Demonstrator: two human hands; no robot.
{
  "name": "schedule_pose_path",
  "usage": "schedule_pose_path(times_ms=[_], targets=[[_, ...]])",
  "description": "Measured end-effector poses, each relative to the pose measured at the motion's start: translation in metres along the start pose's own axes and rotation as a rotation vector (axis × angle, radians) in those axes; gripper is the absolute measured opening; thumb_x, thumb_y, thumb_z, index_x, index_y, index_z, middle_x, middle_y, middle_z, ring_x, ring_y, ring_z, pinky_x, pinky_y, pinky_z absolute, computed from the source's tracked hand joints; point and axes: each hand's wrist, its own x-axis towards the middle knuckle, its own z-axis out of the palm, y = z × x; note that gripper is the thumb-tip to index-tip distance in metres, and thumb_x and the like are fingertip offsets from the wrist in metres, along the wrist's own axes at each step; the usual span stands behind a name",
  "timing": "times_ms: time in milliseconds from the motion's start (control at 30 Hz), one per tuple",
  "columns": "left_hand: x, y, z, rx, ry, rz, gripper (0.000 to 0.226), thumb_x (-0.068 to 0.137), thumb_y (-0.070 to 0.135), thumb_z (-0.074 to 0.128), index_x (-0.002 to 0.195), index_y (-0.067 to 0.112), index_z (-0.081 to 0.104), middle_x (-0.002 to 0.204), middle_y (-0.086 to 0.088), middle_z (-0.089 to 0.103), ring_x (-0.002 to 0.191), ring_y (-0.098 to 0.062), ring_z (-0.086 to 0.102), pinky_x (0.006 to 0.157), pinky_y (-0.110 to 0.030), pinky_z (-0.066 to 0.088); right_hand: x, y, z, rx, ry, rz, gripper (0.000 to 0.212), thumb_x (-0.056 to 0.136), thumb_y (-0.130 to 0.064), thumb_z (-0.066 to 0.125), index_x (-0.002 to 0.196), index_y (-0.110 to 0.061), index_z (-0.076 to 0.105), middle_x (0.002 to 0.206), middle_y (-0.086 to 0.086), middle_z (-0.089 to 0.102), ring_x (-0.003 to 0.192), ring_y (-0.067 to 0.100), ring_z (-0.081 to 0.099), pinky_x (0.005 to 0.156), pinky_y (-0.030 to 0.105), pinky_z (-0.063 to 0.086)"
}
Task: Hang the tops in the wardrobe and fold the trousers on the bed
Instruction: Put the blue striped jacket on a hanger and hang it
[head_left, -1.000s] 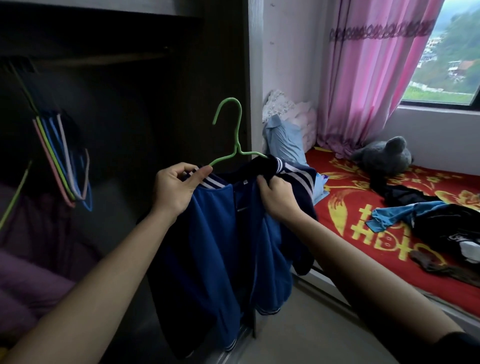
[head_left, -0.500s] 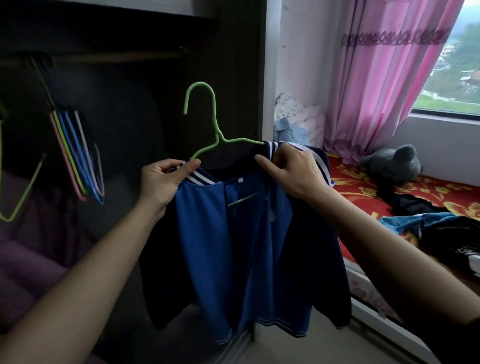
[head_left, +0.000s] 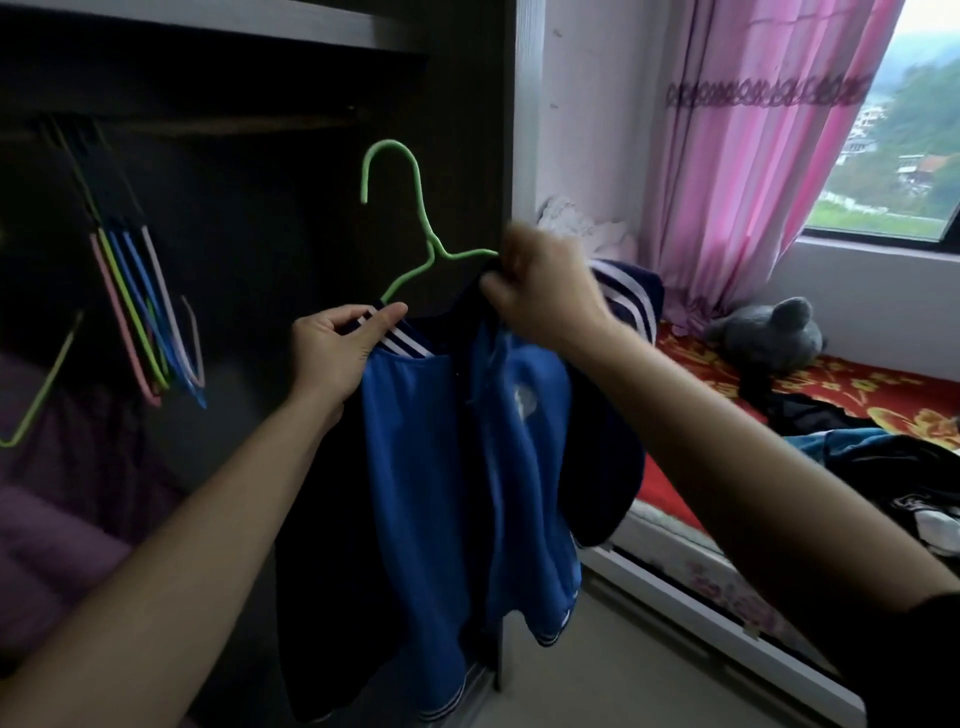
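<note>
A blue jacket (head_left: 415, 467) with dark sleeves and white-striped collar hangs on a green hanger (head_left: 410, 208) in front of the open wardrobe (head_left: 260, 208). My left hand (head_left: 332, 348) pinches the striped collar at the left shoulder. My right hand (head_left: 540, 291), raised and blurred, grips the jacket's right shoulder over the hanger's arm. The hanger's hook points up, below the wardrobe rail (head_left: 208, 124). More dark and blue clothes (head_left: 872, 452) lie on the bed (head_left: 831, 395).
Several empty coloured hangers (head_left: 150, 312) dangle from the rail at left, over purple bedding (head_left: 52, 545). A grey plush toy (head_left: 763, 332) sits on the bed by the pink curtain (head_left: 753, 156). The wardrobe's side panel (head_left: 514, 156) stands just behind the jacket.
Both hands have lifted the jacket and hanger higher. My right hand has moved up along the hanger's right arm, pulling the shoulder over it. The view has turned slightly right.
</note>
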Motion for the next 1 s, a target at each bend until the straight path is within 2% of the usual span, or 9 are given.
schedule_pose_path(times_ms=[100, 233, 367, 467, 533, 633, 800, 900, 1000], targets=[[0.0, 0.007, -0.003, -0.033, 0.005, -0.006, 0.019, 0.068, 0.034, 0.087, 0.078, 0.021, 0.078, 0.078, 0.002, 0.075, 0.073, -0.009, 0.07, 0.065, -0.018, 0.055, -0.024, 0.014, 0.016, -0.141, -0.294, 0.013, 0.012, 0.082, -0.017, 0.063, 0.087, -0.009, 0.056, 0.085, 0.017, 0.066, 0.082, 0.04, 0.06, 0.065, 0.04, 0.044], [-0.007, 0.006, -0.013, -0.026, -0.043, -0.003, 0.03, 0.062, 0.035, 0.087, 0.081, 0.014, 0.077, 0.076, 0.0, 0.075, 0.069, -0.009, 0.068, 0.062, -0.017, 0.053, -0.028, 0.032, 0.008, -0.086, -0.453, -0.092, 0.026, 0.092, -0.042, 0.06, 0.093, -0.019, 0.07, 0.089, -0.001, 0.07, 0.081, 0.019, 0.064, 0.071, 0.034, 0.048], [-0.01, 0.002, -0.026, -0.028, -0.066, -0.002, 0.023, 0.063, 0.033, 0.086, 0.078, 0.018, 0.077, 0.075, 0.001, 0.074, 0.067, -0.008, 0.068, 0.06, -0.016, 0.053, -0.019, 0.05, -0.004, -0.147, -0.17, -0.241, 0.044, 0.093, -0.056, 0.054, 0.125, -0.027, 0.058, 0.118, 0.002, 0.052, 0.099, 0.017, 0.056, 0.085, 0.033, 0.051], [-0.008, 0.004, -0.031, -0.048, -0.059, 0.015, 0.014, 0.065, 0.034, 0.085, 0.073, 0.024, 0.078, 0.076, 0.002, 0.075, 0.067, -0.007, 0.069, 0.06, -0.015, 0.053, -0.011, 0.062, -0.006, -0.231, -0.308, -0.181, 0.056, 0.097, -0.061, 0.044, 0.141, -0.028, 0.043, 0.141, 0.007, 0.042, 0.127, 0.029, 0.045, 0.105, 0.045, 0.039], [-0.008, 0.005, -0.032, -0.036, -0.08, 0.047, 0.013, 0.068, 0.036, 0.083, 0.075, 0.027, 0.079, 0.078, 0.002, 0.076, 0.07, -0.007, 0.07, 0.063, -0.016, 0.054, -0.012, 0.065, -0.002, -0.237, -0.41, -0.178, 0.042, 0.1, -0.057, 0.038, 0.121, -0.023, 0.052, 0.114, 0.008, 0.063, 0.102, 0.034, 0.062, 0.081, 0.044, 0.05], [-0.005, 0.006, -0.034, -0.006, -0.084, 0.103, 0.013, 0.078, 0.041, 0.077, 0.078, 0.028, 0.079, 0.081, 0.002, 0.076, 0.075, -0.006, 0.07, 0.068, -0.016, 0.054, -0.015, 0.072, 0.003, -0.222, -0.242, -0.191, 0.035, 0.102, -0.054, 0.038, 0.097, -0.021, 0.051, 0.075, 0.008, 0.062, 0.069, 0.036, 0.061, 0.055, 0.039, 0.042], [0.015, 0.03, -0.041, 0.033, 0.023, 0.119, 0.031, 0.088, 0.052, 0.063, 0.09, 0.024, 0.076, 0.092, 0.01, 0.072, 0.09, -0.001, 0.065, 0.076, -0.014, 0.049, -0.015, 0.082, 0.001, -0.195, -0.015, -0.087, 0.035, 0.102, -0.05, 0.042, 0.098, -0.018, 0.056, 0.069, 0.001, 0.057, 0.068, 0.038, 0.06, 0.056, 0.033, 0.03], [0.03, 0.044, -0.052, 0.17, -0.127, 0.111, 0.044, 0.093, 0.063, 0.045, 0.104, 0.031, 0.073, 0.105, 0.013, 0.071, 0.104, -0.003, 0.063, 0.086, -0.019, 0.047, -0.017, 0.087, 0.003, -0.14, 0.058, -0.04, 0.036, 0.101, -0.049, 0.045, 0.096, -0.015, 0.058, 0.074, 0.01, 0.066, 0.07, 0.041, 0.061, 0.058, 0.035, 0.032], [0.041, 0.052, -0.056, 0.38, -0.356, 0.175, 0.04, 0.088, 0.055, 0.056, 0.12, 0.032, 0.066, 0.118, 0.015, 0.067, 0.114, 0.0, 0.06, 0.097, -0.02, 0.044, -0.015, 0.084, 0.002, -0.119, 0.115, -0.002, 0.037, 0.1, -0.05, 0.048, 0.092, -0.014, 0.057, 0.074, 0.011, 0.066, 0.072, 0.043, 0.061, 0.06, 0.035, 0.031]])
